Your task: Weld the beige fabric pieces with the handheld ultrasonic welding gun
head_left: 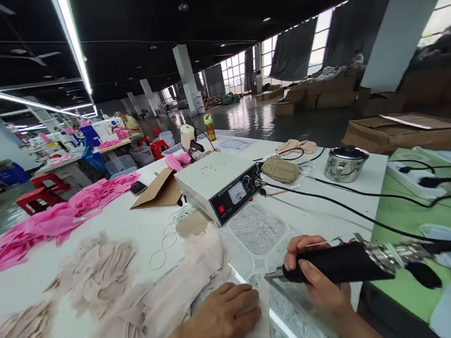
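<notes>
Head view, the only one. Your right hand (315, 275) is wrapped tight around a black handheld tool (340, 263), fingers curled over the top, thumb along the near side. You hold it level, metal tip pointing left toward your other hand, probably so the tip reaches the cloth while the cable trails off behind your wrist. The tool has a matte black barrel, a short metal tip at the front and a shiny metal collar at the back where the black cable (334, 203) leaves. That cable runs up and away from your grip to the white control box (219, 186), which sits well beyond your hands, dial and meter facing you for easy reading.

Your left hand (224, 314) lies flat, palm down, fingers spread and closed on nothing. It presses on the pale beige fabric (181, 286) just left of the tool tip, likely pinning it so it does not slide. Tip and fingertips are near, not touching.

Further left of your grip are beige fabric piles (95, 271), thin wire rings (158, 259) and pink fabric (53, 219). Beyond the box are a cardboard piece (157, 192) and a steel pot with lid (344, 163). Right of the tool hand is a green surface (416, 219).
</notes>
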`<action>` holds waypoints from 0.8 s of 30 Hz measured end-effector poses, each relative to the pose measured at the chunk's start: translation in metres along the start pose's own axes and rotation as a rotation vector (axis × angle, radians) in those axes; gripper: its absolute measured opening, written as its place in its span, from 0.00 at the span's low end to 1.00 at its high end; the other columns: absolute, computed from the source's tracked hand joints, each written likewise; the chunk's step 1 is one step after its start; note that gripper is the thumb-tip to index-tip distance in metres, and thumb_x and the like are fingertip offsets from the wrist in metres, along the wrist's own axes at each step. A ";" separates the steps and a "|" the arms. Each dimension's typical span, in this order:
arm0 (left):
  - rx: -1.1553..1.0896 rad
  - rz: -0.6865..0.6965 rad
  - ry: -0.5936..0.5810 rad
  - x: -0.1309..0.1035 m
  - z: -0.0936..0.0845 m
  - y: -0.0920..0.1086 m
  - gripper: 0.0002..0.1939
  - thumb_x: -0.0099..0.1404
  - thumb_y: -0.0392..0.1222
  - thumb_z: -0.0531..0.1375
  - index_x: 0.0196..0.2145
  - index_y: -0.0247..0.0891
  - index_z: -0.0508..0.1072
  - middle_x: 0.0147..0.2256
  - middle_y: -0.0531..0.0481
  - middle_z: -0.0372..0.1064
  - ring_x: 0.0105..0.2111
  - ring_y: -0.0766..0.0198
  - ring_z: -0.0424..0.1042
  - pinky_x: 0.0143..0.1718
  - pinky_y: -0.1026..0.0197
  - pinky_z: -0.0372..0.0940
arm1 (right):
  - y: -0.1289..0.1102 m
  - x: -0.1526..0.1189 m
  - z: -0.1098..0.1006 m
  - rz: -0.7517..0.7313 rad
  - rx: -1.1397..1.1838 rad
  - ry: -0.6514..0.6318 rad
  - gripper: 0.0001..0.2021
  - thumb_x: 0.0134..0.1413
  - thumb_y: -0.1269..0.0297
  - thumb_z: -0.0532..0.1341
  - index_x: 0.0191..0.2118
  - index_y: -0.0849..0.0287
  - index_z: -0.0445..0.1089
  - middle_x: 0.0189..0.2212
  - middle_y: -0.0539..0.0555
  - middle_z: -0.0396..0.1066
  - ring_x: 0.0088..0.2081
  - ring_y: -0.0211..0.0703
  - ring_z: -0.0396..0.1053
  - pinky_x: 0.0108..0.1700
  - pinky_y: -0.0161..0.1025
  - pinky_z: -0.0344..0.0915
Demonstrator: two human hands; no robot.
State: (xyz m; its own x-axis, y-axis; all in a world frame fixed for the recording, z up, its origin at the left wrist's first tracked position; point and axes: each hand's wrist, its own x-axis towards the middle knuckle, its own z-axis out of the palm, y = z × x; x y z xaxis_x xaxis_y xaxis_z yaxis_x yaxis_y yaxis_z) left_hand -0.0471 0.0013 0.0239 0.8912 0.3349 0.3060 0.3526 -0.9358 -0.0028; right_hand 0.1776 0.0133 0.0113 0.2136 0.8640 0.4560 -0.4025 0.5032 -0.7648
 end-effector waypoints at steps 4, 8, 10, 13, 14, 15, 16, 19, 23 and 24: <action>0.032 0.112 -0.038 0.009 -0.006 -0.015 0.10 0.75 0.36 0.50 0.44 0.35 0.71 0.51 0.46 0.70 0.54 0.59 0.66 0.52 0.58 0.62 | 0.006 0.009 0.004 -0.032 0.016 0.030 0.05 0.57 0.61 0.63 0.37 0.52 0.68 0.32 0.49 0.64 0.26 0.42 0.64 0.30 0.43 0.63; 0.018 0.175 -0.054 0.012 -0.004 -0.025 0.09 0.75 0.38 0.52 0.44 0.38 0.71 0.50 0.50 0.71 0.55 0.62 0.65 0.56 0.60 0.59 | 0.007 0.012 0.005 -0.052 0.018 0.056 0.05 0.56 0.60 0.63 0.37 0.52 0.68 0.32 0.50 0.65 0.25 0.41 0.64 0.29 0.43 0.62; -0.012 0.191 -0.073 0.011 -0.001 -0.028 0.07 0.74 0.37 0.53 0.44 0.38 0.71 0.49 0.50 0.71 0.54 0.63 0.66 0.57 0.61 0.58 | 0.007 0.012 0.005 -0.056 0.016 0.058 0.05 0.56 0.60 0.63 0.37 0.52 0.67 0.33 0.50 0.65 0.25 0.41 0.64 0.29 0.43 0.62; -0.062 0.201 -0.103 0.010 0.001 -0.031 0.06 0.73 0.36 0.53 0.43 0.37 0.70 0.46 0.50 0.72 0.54 0.62 0.66 0.57 0.60 0.58 | 0.007 0.011 0.005 -0.053 0.016 0.052 0.06 0.57 0.60 0.62 0.38 0.53 0.67 0.32 0.50 0.64 0.25 0.41 0.64 0.29 0.42 0.62; -0.077 0.200 -0.110 0.010 0.002 -0.031 0.06 0.73 0.36 0.54 0.43 0.37 0.70 0.44 0.50 0.73 0.54 0.62 0.66 0.57 0.60 0.58 | 0.007 0.011 0.005 -0.050 0.016 0.048 0.06 0.57 0.60 0.62 0.38 0.53 0.66 0.33 0.50 0.64 0.25 0.40 0.64 0.29 0.42 0.62; -0.091 0.200 -0.113 0.010 0.002 -0.032 0.05 0.73 0.36 0.54 0.42 0.37 0.70 0.43 0.50 0.73 0.54 0.62 0.66 0.57 0.60 0.58 | 0.007 0.011 0.005 -0.048 0.017 0.044 0.06 0.57 0.60 0.62 0.38 0.53 0.66 0.33 0.50 0.64 0.25 0.40 0.64 0.29 0.42 0.62; -0.102 0.201 -0.114 0.010 0.002 -0.032 0.05 0.73 0.37 0.54 0.42 0.36 0.70 0.42 0.50 0.73 0.54 0.61 0.66 0.56 0.60 0.59 | 0.008 0.011 0.005 -0.046 0.019 0.038 0.06 0.57 0.60 0.62 0.38 0.53 0.66 0.33 0.50 0.64 0.25 0.40 0.64 0.29 0.42 0.62; -0.113 0.214 -0.111 0.012 0.002 -0.034 0.06 0.74 0.37 0.53 0.42 0.36 0.69 0.42 0.49 0.73 0.54 0.60 0.67 0.56 0.60 0.59 | 0.009 0.011 0.005 -0.042 0.027 0.023 0.05 0.58 0.60 0.62 0.38 0.53 0.66 0.33 0.49 0.64 0.26 0.39 0.64 0.29 0.41 0.62; -0.081 0.243 -0.084 0.014 0.002 -0.036 0.07 0.74 0.38 0.52 0.40 0.36 0.70 0.47 0.48 0.71 0.54 0.59 0.67 0.57 0.58 0.59 | 0.009 0.012 0.004 -0.043 0.032 0.016 0.05 0.58 0.61 0.62 0.39 0.53 0.67 0.33 0.49 0.64 0.26 0.39 0.64 0.30 0.41 0.62; -0.075 0.248 -0.076 0.014 0.002 -0.037 0.07 0.74 0.38 0.52 0.40 0.36 0.70 0.48 0.48 0.71 0.54 0.59 0.67 0.57 0.58 0.60 | 0.009 0.012 0.004 -0.044 0.034 0.015 0.05 0.58 0.61 0.62 0.39 0.53 0.67 0.33 0.49 0.64 0.26 0.39 0.64 0.30 0.41 0.62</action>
State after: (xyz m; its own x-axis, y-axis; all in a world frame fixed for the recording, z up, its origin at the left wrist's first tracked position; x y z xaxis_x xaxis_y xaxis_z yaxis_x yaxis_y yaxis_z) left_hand -0.0471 0.0407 0.0265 0.9676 0.0991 0.2322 0.1013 -0.9949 0.0027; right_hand 0.1730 0.0278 0.0120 0.2448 0.8415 0.4816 -0.4226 0.5396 -0.7282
